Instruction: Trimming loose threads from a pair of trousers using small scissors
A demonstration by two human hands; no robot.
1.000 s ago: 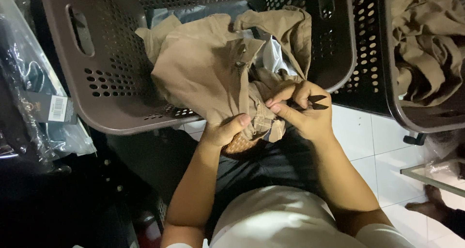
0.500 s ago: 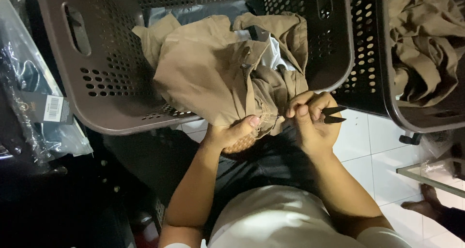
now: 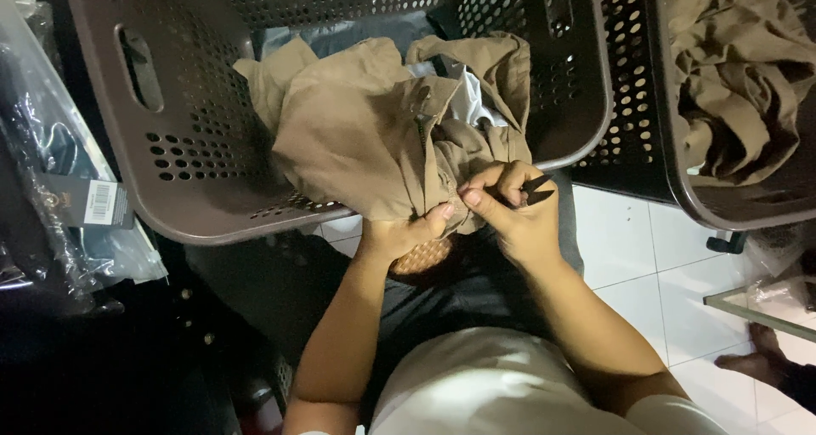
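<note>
A tan garment hangs over the front rim of a brown perforated laundry basket. My left hand pinches the garment's lower edge from below, thumb up against the cloth. My right hand grips small black thread snips, their blades pointing right, and its fingers also press on the garment's hem beside my left thumb. Both hands meet at the same fold of cloth.
A second dark basket at the right holds more tan garments. Plastic-wrapped packages with a barcode tag lie at the left. White tiled floor shows below right, with another person's foot at the right edge.
Both hands have stayed on the garment's hem; the right hand with the snips has shifted slightly right, and the cloth has been turned a little.
</note>
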